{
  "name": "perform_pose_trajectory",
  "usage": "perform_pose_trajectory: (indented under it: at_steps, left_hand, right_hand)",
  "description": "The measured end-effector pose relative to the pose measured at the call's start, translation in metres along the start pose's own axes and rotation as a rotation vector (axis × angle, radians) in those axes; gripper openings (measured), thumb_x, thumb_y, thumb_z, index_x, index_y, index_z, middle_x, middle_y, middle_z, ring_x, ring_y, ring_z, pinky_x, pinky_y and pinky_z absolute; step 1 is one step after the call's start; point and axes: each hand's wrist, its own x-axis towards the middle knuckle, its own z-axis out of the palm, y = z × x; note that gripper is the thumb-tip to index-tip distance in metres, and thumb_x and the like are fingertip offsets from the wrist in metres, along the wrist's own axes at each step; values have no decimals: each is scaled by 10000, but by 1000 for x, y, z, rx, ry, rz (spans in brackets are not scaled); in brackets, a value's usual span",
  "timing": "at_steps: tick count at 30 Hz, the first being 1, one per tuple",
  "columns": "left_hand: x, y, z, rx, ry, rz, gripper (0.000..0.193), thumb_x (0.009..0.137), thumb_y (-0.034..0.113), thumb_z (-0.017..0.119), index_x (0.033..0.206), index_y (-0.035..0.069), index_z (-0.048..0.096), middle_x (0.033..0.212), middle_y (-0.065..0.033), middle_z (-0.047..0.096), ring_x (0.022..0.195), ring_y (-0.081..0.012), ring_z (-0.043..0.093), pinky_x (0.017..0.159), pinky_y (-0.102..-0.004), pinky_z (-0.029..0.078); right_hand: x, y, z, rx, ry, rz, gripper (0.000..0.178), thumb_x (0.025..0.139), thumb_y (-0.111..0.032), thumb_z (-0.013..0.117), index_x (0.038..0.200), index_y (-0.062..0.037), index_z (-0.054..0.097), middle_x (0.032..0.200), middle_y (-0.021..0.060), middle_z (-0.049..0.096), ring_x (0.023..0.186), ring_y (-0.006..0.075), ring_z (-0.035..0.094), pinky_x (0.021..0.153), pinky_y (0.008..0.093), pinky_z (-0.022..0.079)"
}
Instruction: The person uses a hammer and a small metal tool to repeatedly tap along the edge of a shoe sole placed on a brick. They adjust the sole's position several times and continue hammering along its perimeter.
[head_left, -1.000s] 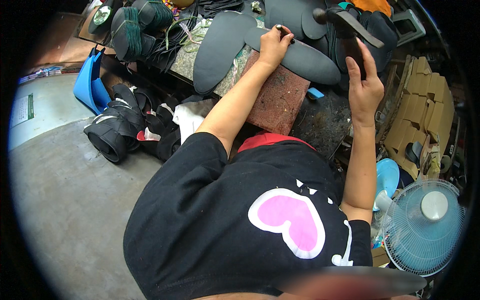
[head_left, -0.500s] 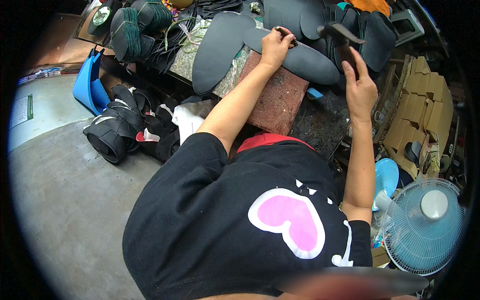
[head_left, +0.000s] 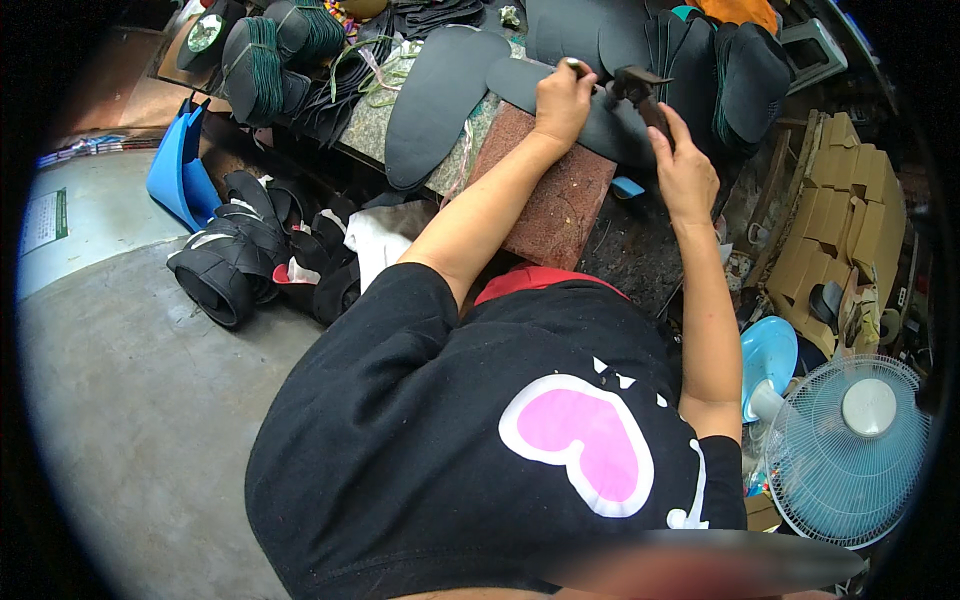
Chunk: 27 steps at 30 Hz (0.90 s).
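My left hand (head_left: 563, 108) is closed around a short dark rod-like tool, probably a punch. Only its tip (head_left: 573, 64) shows above the fingers. That hand rests over a long black shoe sole (head_left: 518, 82), which lies across a reddish-brown block (head_left: 545, 195). To the right, my right hand (head_left: 688, 180) grips a hammer (head_left: 640, 92) by its handle. The hammer head is up close to the left hand, over the sole's right part, which it partly hides. A second black sole (head_left: 440, 105) lies to the left on the stone-like slab.
Tied stacks of black soles (head_left: 252, 70) stand at the back left, with more stacks (head_left: 752, 80) at the back right. A small blue piece (head_left: 627, 187) lies beside the block. Cardboard (head_left: 835, 230) and a fan (head_left: 850, 450) are at the right. Black shoe parts (head_left: 235, 250) are piled at left.
My right hand and the hammer have moved left and down, toward the left hand. The left hand has turned and shifted slightly, still on the small tool.
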Motion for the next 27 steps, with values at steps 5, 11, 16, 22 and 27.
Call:
perform_pose_trajectory:
  at_steps: [5, 11, 16, 22, 27]
  left_hand:
    - [10, -10, -22, -512, 222, -223, 90, 959, 44, 594, 994, -20, 541, 919, -110, 670, 803, -165, 684, 700, -285, 610]
    - [16, -25, -49, -178, 108, -257, 85, 924, 18, 627, 968, -34, 577, 885, -100, 677, 789, -142, 681, 669, -265, 606]
    - [17, -31, -44, -226, 125, -259, 122, 906, 44, 674, 954, -38, 597, 867, -89, 689, 772, -136, 686, 653, -260, 605]
    - [22, -32, -48, 65, 11, -87, 166, 883, 95, 711, 954, -16, 610, 860, -115, 710, 755, -171, 705, 644, -301, 580]
    - [16, -21, -35, 574, -79, 337, 163, 863, 159, 708, 906, 49, 596, 804, -185, 675, 744, -381, 664, 671, -412, 538]
  right_hand:
    - [1, 6, 17, -36, -82, 30, 438, 969, -496, 505, 1361, -301, 526, 944, 167, 719, 909, 386, 686, 779, 476, 524]
    - [4, 8, 16, -36, -88, 42, 424, 968, -496, 509, 1341, -299, 547, 952, 162, 717, 921, 379, 685, 784, 468, 523]
    - [10, -15, -17, 25, -2, -33, 391, 954, -461, 560, 1302, -285, 590, 919, 125, 728, 847, 351, 701, 727, 433, 539]
    - [13, -46, -54, 520, 369, -405, 385, 936, -346, 657, 1301, -225, 625, 1010, 81, 741, 842, 241, 732, 713, 318, 555]
    - [11, -51, -18, 261, 367, -478, 400, 920, -364, 660, 1294, -234, 602, 996, 125, 719, 838, 323, 711, 689, 361, 561]
